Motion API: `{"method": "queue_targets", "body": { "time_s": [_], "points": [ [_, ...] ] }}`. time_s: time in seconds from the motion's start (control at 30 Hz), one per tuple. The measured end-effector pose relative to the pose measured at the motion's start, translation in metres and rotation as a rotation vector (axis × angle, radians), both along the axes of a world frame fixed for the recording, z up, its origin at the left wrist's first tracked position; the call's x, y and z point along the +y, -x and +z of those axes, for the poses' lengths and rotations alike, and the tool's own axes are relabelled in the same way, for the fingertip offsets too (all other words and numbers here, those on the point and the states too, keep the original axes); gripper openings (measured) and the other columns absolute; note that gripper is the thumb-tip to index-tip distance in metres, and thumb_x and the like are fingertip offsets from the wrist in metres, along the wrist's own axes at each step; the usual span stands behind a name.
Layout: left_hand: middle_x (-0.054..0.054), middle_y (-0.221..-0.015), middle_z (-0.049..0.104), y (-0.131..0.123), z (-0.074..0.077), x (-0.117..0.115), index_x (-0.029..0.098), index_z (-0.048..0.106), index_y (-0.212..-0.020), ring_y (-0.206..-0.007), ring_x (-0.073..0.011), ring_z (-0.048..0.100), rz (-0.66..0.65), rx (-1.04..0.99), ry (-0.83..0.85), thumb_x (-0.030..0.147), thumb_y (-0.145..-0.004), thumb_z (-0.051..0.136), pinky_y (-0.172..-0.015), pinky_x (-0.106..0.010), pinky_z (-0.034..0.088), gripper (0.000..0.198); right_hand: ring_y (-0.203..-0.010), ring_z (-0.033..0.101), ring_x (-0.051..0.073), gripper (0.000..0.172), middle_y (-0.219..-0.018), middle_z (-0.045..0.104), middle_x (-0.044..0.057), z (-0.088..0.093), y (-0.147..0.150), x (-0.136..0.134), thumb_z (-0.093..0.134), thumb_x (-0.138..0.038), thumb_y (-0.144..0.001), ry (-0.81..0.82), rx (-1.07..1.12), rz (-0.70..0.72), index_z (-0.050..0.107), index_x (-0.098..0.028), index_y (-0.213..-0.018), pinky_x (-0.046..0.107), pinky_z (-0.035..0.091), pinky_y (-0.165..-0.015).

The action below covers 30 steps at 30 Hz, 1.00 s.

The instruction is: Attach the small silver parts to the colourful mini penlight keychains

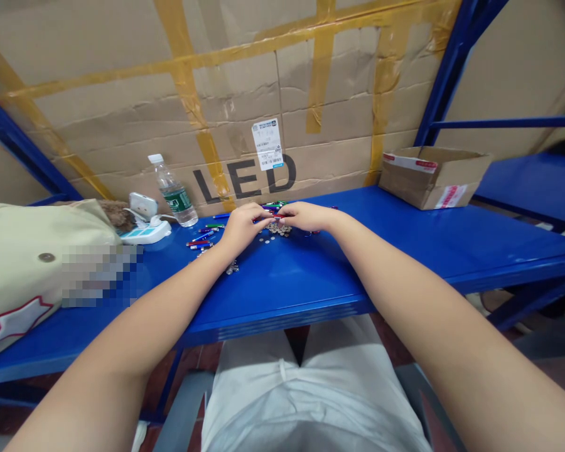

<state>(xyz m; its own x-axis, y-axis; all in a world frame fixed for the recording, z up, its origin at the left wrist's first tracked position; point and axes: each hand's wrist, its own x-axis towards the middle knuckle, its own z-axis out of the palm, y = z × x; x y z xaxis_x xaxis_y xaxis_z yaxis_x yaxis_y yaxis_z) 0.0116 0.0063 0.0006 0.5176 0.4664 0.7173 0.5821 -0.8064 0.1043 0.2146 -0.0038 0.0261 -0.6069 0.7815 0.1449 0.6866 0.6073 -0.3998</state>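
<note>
Above the blue tabletop (282, 276), my left hand (243, 227) and my right hand (308, 216) meet fingertip to fingertip. Both are closed in a pinch on a small red tube with a silvery end (277, 218); the fingers cover part of it. Right below them lies a pile of small round silvery discs (280, 231), like button cells. To the left of my left hand are several slim blue and red tubes (201, 238). Small shiny metal bits (233, 268) lie near my left wrist. More coloured tubes (274, 205), some green, show behind my hands.
A water bottle (175, 194) stands at the back left, beside a white power strip (147, 232) with a phone (144, 205). A pale bag (23, 251) fills the left end. An open carton (428, 179) sits at the back right. Large taped cardboard (329, 144) walls the rear.
</note>
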Motion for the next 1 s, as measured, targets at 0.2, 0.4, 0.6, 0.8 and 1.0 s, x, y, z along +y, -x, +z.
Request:
{"method": "queue_targets", "body": {
  "time_s": [0.2,0.4,0.6,0.8,1.0],
  "points": [
    [-0.004,-0.081,0.068,0.002,0.0,0.001,0.021,0.072,-0.085,-0.078,-0.0162,0.061,0.058,0.024,0.028,0.031,-0.082,0.063,-0.073,-0.03,0.047,0.014,-0.084,0.055,0.017,0.023,-0.099,0.066,0.007,0.0,0.0,0.001,0.045,-0.028,-0.091,-0.007,0.008,-0.001,0.064,-0.016,-0.096,0.025,0.037,-0.069],
    [-0.004,-0.086,0.067,0.001,0.002,0.0,0.021,0.072,-0.09,-0.083,-0.0165,0.061,0.048,0.052,0.01,0.026,-0.083,0.061,-0.077,-0.03,0.047,0.014,-0.084,0.056,0.018,0.022,-0.099,0.066,0.008,-0.001,-0.001,0.003,0.045,-0.028,-0.09,0.0,0.031,0.017,0.064,-0.016,-0.096,0.026,0.038,-0.07],
    [-0.004,-0.091,0.07,0.016,0.013,0.007,0.022,0.071,-0.093,-0.087,-0.0183,0.062,0.134,0.176,0.069,0.029,-0.083,0.056,-0.08,-0.031,0.047,0.019,-0.085,0.056,0.018,0.021,-0.097,0.067,0.006,-0.007,-0.005,0.012,0.046,-0.031,-0.09,-0.015,0.025,0.007,0.063,-0.018,-0.094,0.026,0.038,-0.07],
    [-0.003,-0.085,0.072,0.057,0.014,0.028,0.026,0.073,-0.082,-0.081,-0.0223,0.063,0.426,0.428,0.15,0.035,-0.078,0.06,-0.071,-0.031,0.044,0.017,-0.089,0.056,0.02,0.022,-0.102,0.065,0.008,-0.011,-0.007,0.017,0.047,-0.031,-0.088,-0.058,-0.01,0.015,0.063,-0.019,-0.096,0.029,0.039,-0.075],
    [-0.002,-0.086,0.073,0.065,0.004,0.038,0.028,0.073,-0.087,-0.078,-0.0206,0.063,0.455,0.46,0.173,0.046,-0.077,0.06,-0.066,-0.027,0.043,0.024,-0.091,0.056,0.02,0.022,-0.104,0.065,0.009,-0.007,-0.004,0.01,0.046,-0.028,-0.088,-0.063,-0.064,-0.011,0.063,-0.018,-0.097,0.029,0.039,-0.075]
  ]
}}
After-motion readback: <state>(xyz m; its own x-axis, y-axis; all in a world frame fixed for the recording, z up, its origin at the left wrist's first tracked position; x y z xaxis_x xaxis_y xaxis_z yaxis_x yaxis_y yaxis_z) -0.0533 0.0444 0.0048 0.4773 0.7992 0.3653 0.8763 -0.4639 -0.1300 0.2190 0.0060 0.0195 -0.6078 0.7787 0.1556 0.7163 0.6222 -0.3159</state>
